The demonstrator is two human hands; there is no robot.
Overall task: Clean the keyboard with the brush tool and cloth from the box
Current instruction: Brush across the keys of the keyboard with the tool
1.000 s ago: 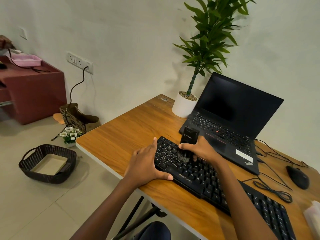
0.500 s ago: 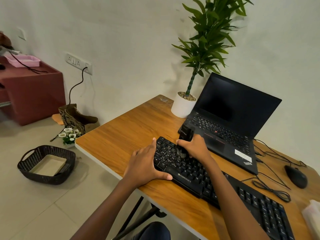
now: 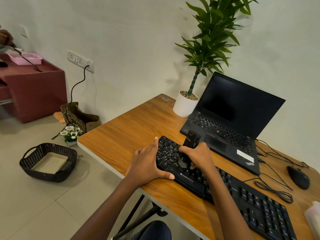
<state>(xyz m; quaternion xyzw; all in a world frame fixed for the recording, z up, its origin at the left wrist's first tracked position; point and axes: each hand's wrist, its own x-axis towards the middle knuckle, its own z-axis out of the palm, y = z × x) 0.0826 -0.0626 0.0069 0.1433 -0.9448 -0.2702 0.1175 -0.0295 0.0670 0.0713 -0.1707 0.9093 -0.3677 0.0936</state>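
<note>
A long black keyboard (image 3: pixel 251 203) lies slanted across the wooden desk (image 3: pixel 124 135). My right hand (image 3: pixel 199 157) grips a black brush tool (image 3: pixel 189 141) upright, its grey bristles down on the keys near the keyboard's left end. My left hand (image 3: pixel 147 165) rests flat on the desk against the keyboard's left edge, thumb along the front edge and fingers straight. A pale box or cloth (image 3: pixel 313 217) shows at the right frame edge, too cut off to identify.
An open black laptop (image 3: pixel 230 122) and a potted plant (image 3: pixel 186 104) stand behind the keyboard. A black mouse (image 3: pixel 298 177) and coiled cables (image 3: pixel 273 189) lie at right. On the floor at left sit a wicker basket (image 3: pixel 48 161), flowers and a paper bag.
The brush has swept back toward me along the keys after moving to the keyboard's far edge half a second ago. My left hand has stayed at the keyboard's left end.
</note>
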